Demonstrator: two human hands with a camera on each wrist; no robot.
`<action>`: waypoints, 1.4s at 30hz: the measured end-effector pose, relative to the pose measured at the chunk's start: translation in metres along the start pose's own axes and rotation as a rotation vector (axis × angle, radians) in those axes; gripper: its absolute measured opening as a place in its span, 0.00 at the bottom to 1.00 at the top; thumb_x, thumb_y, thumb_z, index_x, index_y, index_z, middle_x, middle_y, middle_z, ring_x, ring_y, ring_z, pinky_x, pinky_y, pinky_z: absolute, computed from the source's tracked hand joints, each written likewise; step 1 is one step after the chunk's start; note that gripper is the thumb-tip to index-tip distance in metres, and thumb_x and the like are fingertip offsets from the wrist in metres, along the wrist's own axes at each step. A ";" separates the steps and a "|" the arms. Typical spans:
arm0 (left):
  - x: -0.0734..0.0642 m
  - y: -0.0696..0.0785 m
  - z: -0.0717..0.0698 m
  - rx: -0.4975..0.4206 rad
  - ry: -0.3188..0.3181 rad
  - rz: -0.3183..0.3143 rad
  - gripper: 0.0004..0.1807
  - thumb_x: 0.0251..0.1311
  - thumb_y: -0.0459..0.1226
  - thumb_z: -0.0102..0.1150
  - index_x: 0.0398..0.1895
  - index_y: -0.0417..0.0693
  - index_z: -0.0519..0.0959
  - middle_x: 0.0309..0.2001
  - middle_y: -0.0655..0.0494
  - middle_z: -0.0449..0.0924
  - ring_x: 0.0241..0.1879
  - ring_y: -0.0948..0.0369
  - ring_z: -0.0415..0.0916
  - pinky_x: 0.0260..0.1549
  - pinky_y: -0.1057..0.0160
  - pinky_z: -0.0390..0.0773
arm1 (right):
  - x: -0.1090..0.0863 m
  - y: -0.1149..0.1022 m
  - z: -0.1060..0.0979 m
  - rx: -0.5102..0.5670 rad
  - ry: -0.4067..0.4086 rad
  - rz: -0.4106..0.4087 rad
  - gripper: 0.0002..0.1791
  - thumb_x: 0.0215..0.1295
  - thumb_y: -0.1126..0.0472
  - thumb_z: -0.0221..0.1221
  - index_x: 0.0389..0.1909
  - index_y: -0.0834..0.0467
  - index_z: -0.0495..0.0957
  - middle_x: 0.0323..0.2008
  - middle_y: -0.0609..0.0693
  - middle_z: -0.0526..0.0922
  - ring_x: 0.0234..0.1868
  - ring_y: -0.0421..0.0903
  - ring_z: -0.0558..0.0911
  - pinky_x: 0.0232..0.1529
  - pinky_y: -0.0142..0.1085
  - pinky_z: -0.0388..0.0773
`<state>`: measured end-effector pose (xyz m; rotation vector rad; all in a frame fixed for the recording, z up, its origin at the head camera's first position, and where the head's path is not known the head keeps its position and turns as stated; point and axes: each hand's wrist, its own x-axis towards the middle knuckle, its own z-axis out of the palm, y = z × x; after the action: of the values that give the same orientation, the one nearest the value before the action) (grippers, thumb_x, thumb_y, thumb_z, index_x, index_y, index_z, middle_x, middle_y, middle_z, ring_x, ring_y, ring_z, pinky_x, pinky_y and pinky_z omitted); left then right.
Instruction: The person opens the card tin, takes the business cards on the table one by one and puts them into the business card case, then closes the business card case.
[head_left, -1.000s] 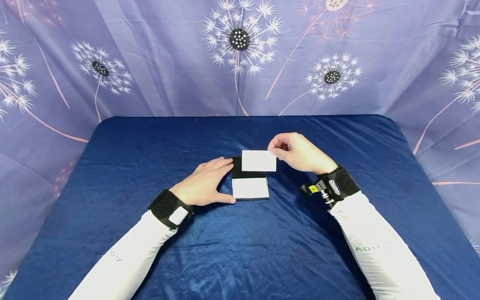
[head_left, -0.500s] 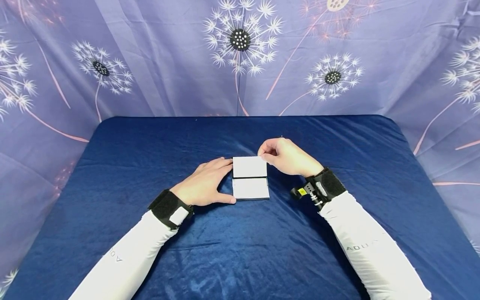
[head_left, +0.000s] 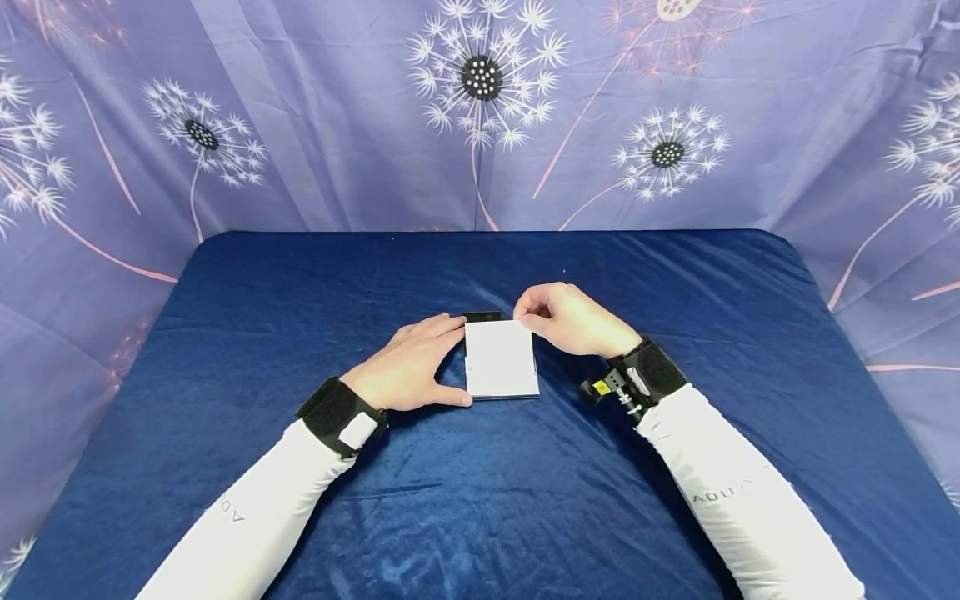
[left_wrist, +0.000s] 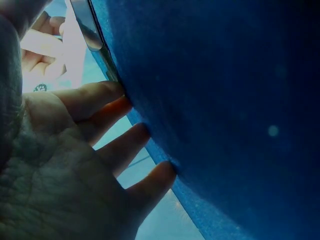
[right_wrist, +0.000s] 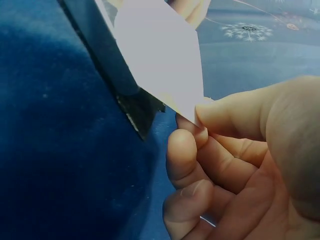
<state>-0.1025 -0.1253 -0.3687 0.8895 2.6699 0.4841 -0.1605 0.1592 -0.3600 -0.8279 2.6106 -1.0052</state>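
Note:
In the head view, a small flat black case [head_left: 480, 317], possibly a card case, lies unfolded on the blue cloth. My right hand [head_left: 577, 321] pinches the far right corner of a white card [head_left: 495, 342] between thumb and fingers. The card, also seen tilted in the right wrist view as a white card [right_wrist: 162, 55], spans above the case and visually merges with the white contents in its near half. My left hand [head_left: 405, 362] rests at the case's left side, thumb at the near corner and fingertips at the far one, fingers fairly straight.
A dark blue cloth [head_left: 480, 500] covers the table, with slight wrinkles. Behind it hangs a purple curtain [head_left: 337, 108] printed with dandelions. Black straps with small devices [head_left: 611, 387] sit on both wrists.
My right hand has brought the white card left and down onto the case's black half, then nearer, closing the gap to the white contents. The left hand has stayed put.

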 end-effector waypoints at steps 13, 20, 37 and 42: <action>0.000 0.000 0.001 0.004 -0.007 -0.010 0.57 0.63 0.62 0.71 0.84 0.41 0.59 0.84 0.47 0.55 0.83 0.47 0.47 0.77 0.38 0.53 | -0.007 0.003 0.010 0.012 -0.071 0.003 0.08 0.80 0.65 0.58 0.44 0.56 0.86 0.34 0.46 0.83 0.30 0.45 0.76 0.39 0.42 0.73; 0.000 0.001 -0.001 0.006 -0.009 -0.011 0.57 0.62 0.62 0.71 0.84 0.41 0.59 0.84 0.48 0.54 0.83 0.47 0.46 0.77 0.38 0.52 | -0.011 0.001 0.012 -0.006 -0.069 -0.012 0.07 0.79 0.66 0.59 0.43 0.56 0.86 0.31 0.45 0.81 0.27 0.45 0.75 0.36 0.41 0.72; 0.001 0.000 0.002 0.019 -0.001 -0.010 0.56 0.62 0.63 0.71 0.83 0.40 0.61 0.84 0.48 0.55 0.83 0.48 0.47 0.78 0.40 0.52 | -0.020 0.001 0.017 -0.030 -0.086 -0.074 0.06 0.77 0.66 0.62 0.40 0.55 0.86 0.30 0.42 0.81 0.28 0.42 0.76 0.36 0.39 0.74; 0.000 0.001 0.002 0.020 0.001 -0.006 0.56 0.62 0.62 0.71 0.83 0.40 0.60 0.83 0.48 0.55 0.83 0.47 0.47 0.77 0.40 0.53 | -0.023 0.000 0.018 -0.035 -0.093 -0.080 0.06 0.76 0.66 0.62 0.40 0.55 0.86 0.31 0.42 0.81 0.30 0.42 0.77 0.37 0.40 0.75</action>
<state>-0.1017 -0.1242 -0.3703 0.8865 2.6824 0.4567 -0.1348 0.1629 -0.3730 -0.9703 2.5418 -0.9209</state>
